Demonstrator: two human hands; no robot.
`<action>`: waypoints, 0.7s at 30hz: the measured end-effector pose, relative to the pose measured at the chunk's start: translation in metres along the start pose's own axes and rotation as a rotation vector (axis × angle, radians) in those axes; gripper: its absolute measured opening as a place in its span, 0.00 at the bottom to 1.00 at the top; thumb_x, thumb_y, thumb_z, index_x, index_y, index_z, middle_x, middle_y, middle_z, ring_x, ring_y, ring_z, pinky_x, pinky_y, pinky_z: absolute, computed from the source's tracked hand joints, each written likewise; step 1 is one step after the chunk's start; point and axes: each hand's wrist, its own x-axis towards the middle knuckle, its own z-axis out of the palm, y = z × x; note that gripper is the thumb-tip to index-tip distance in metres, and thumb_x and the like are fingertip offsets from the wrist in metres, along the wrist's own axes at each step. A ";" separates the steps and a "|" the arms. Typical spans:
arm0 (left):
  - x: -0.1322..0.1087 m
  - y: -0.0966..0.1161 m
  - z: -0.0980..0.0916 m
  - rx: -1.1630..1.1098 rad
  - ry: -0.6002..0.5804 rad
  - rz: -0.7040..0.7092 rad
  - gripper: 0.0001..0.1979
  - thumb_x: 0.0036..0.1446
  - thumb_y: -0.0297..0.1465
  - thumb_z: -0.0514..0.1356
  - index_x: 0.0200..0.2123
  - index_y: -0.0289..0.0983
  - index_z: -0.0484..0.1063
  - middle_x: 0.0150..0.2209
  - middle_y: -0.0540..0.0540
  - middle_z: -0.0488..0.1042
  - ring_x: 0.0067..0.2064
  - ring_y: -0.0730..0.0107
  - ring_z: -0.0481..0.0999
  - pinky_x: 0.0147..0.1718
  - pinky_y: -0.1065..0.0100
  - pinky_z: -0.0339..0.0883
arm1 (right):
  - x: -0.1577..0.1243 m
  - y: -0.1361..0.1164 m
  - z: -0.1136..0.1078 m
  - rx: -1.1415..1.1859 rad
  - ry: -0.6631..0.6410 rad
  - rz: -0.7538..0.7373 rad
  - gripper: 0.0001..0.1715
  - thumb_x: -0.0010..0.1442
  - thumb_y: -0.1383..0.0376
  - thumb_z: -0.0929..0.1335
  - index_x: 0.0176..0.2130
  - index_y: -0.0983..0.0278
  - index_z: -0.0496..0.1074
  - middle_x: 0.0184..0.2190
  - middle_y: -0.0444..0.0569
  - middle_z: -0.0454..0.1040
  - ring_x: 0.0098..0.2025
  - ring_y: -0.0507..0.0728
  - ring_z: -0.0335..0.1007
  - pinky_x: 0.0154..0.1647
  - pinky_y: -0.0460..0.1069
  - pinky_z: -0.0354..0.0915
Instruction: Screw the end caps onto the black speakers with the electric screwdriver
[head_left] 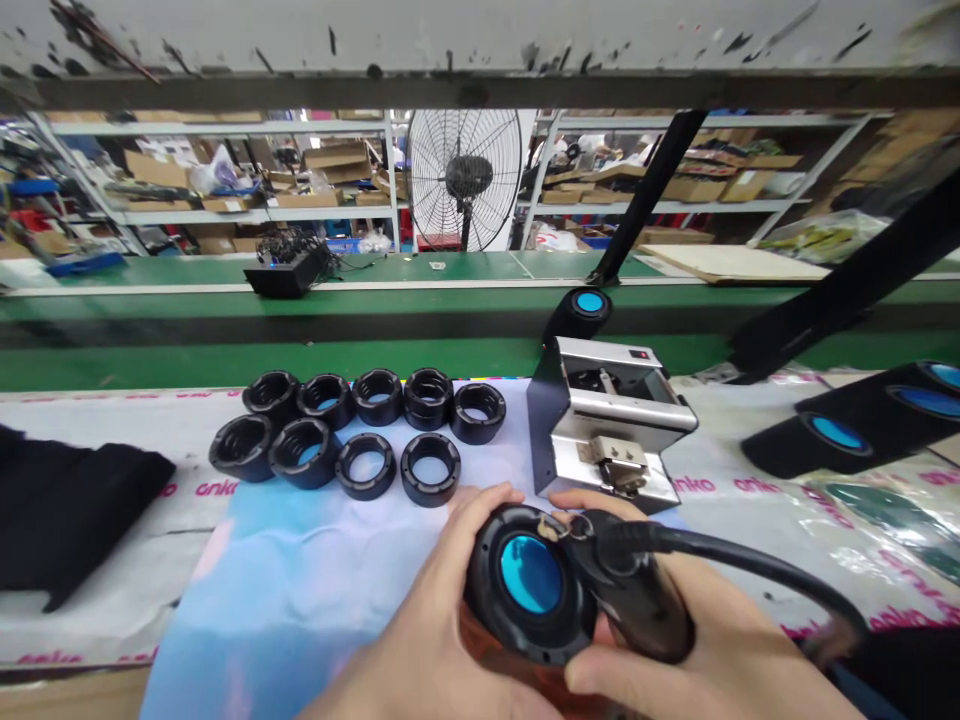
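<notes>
The left hand (420, 640) is closed round a round black housing (529, 575), low in the middle of view, with its blue lens tipped up. The right hand (720, 660) grips a corded driver (637, 600) whose tip meets the rim at the housing's 1 o'clock. This looks like screw-driving at the rim, which calls for a square tip and a steady housing. The housing is glossy, its lens bright. Black rings (430, 496) lie at 11 o'clock and a metal feeder (615, 410) at 12.

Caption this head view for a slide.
Left hand steadies a blue-lensed black unit; right hand holds a corded tool; black rings behind.
</notes>
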 end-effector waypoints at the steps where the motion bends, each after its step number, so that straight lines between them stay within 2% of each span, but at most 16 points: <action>1: 0.001 0.001 0.000 -0.005 -0.004 0.015 0.58 0.37 0.22 0.88 0.67 0.61 0.70 0.68 0.45 0.74 0.61 0.45 0.84 0.57 0.49 0.82 | 0.000 -0.001 -0.001 -0.014 -0.009 -0.014 0.46 0.39 0.61 0.79 0.59 0.51 0.81 0.60 0.43 0.81 0.57 0.67 0.80 0.54 0.50 0.79; 3: 0.002 0.004 0.000 0.094 0.048 0.075 0.52 0.35 0.28 0.90 0.64 0.56 0.75 0.66 0.47 0.76 0.65 0.50 0.82 0.61 0.57 0.78 | 0.002 -0.004 -0.004 -0.072 -0.057 -0.038 0.32 0.40 0.61 0.79 0.48 0.52 0.85 0.44 0.43 0.84 0.45 0.64 0.82 0.45 0.50 0.78; 5: 0.002 0.007 -0.002 0.216 0.097 0.112 0.49 0.39 0.35 0.89 0.64 0.51 0.75 0.67 0.46 0.75 0.67 0.54 0.79 0.65 0.61 0.74 | 0.006 -0.009 -0.010 -0.117 -0.145 -0.023 0.20 0.43 0.61 0.78 0.40 0.54 0.84 0.31 0.42 0.81 0.33 0.62 0.78 0.33 0.49 0.76; 7: 0.002 0.009 -0.003 0.271 0.098 0.106 0.47 0.47 0.39 0.87 0.67 0.49 0.70 0.67 0.43 0.75 0.65 0.55 0.80 0.64 0.59 0.74 | 0.010 -0.014 -0.014 -0.147 -0.212 -0.016 0.13 0.45 0.61 0.78 0.35 0.55 0.81 0.28 0.41 0.79 0.29 0.60 0.75 0.27 0.48 0.73; 10: 0.002 0.013 0.000 0.297 0.069 0.080 0.47 0.50 0.37 0.85 0.68 0.47 0.65 0.63 0.41 0.78 0.60 0.53 0.82 0.62 0.56 0.76 | 0.015 -0.017 -0.013 -0.150 -0.229 -0.092 0.14 0.45 0.63 0.77 0.35 0.56 0.80 0.34 0.41 0.82 0.33 0.60 0.77 0.32 0.48 0.73; 12: 0.004 0.016 0.003 0.266 0.078 0.009 0.54 0.42 0.35 0.87 0.68 0.49 0.64 0.62 0.41 0.78 0.59 0.49 0.83 0.60 0.52 0.78 | 0.017 -0.013 -0.008 -0.136 -0.219 -0.169 0.16 0.44 0.63 0.76 0.37 0.57 0.80 0.34 0.42 0.82 0.35 0.60 0.76 0.36 0.50 0.72; 14: 0.005 0.020 0.006 0.351 0.145 -0.026 0.59 0.31 0.35 0.90 0.66 0.48 0.67 0.65 0.40 0.75 0.62 0.41 0.80 0.64 0.45 0.75 | 0.017 -0.003 -0.005 -0.092 -0.176 -0.176 0.20 0.43 0.62 0.77 0.40 0.57 0.81 0.36 0.43 0.83 0.39 0.62 0.76 0.41 0.50 0.72; 16: 0.006 0.022 0.008 0.537 0.239 -0.005 0.56 0.29 0.37 0.89 0.63 0.46 0.71 0.68 0.39 0.71 0.70 0.35 0.72 0.71 0.42 0.68 | 0.017 0.009 -0.010 -0.016 -0.104 -0.108 0.25 0.42 0.63 0.78 0.44 0.58 0.81 0.36 0.43 0.82 0.40 0.62 0.76 0.41 0.50 0.72; 18: 0.005 0.022 0.012 0.632 0.273 -0.006 0.51 0.36 0.34 0.86 0.64 0.45 0.71 0.70 0.40 0.69 0.72 0.35 0.69 0.72 0.43 0.68 | 0.016 0.018 -0.023 0.161 -0.056 -0.058 0.30 0.45 0.60 0.81 0.49 0.57 0.80 0.29 0.42 0.79 0.33 0.60 0.75 0.32 0.50 0.70; 19: 0.004 0.021 0.014 0.626 0.268 -0.010 0.51 0.37 0.31 0.84 0.65 0.45 0.70 0.71 0.41 0.70 0.72 0.37 0.71 0.70 0.45 0.72 | 0.016 0.019 -0.032 0.288 -0.052 -0.095 0.30 0.48 0.57 0.83 0.50 0.56 0.78 0.26 0.42 0.77 0.27 0.59 0.72 0.26 0.50 0.67; 21: 0.004 0.021 0.019 0.594 0.283 -0.029 0.50 0.38 0.25 0.80 0.65 0.46 0.68 0.69 0.42 0.72 0.68 0.43 0.76 0.62 0.53 0.79 | 0.014 0.013 -0.049 0.508 0.025 -0.293 0.35 0.53 0.41 0.85 0.50 0.51 0.75 0.27 0.42 0.76 0.19 0.56 0.68 0.21 0.51 0.63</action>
